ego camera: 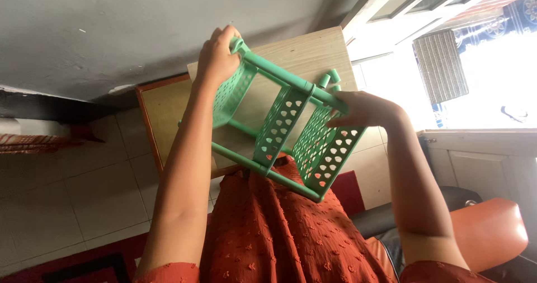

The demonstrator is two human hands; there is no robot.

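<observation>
Head view: green plastic shelf rack [285,126] held over wooden table [305,51].
Left hand [217,59] gripped the rack's far-left corner post, fingers curled; right hand [363,108] clasped the right upper rail. Rack lay tilted above an orange dress [268,232], near loose green connectors [330,79].

Both bare arms reach forward from short rust-red sleeves, elbows slightly bent. The left hand [217,58] is extended farther out, fingers curled closed in a grip, wrist straight. The right hand [362,108] sits nearer, palm down, fingers wrapped shut, wrist bent inward.
</observation>
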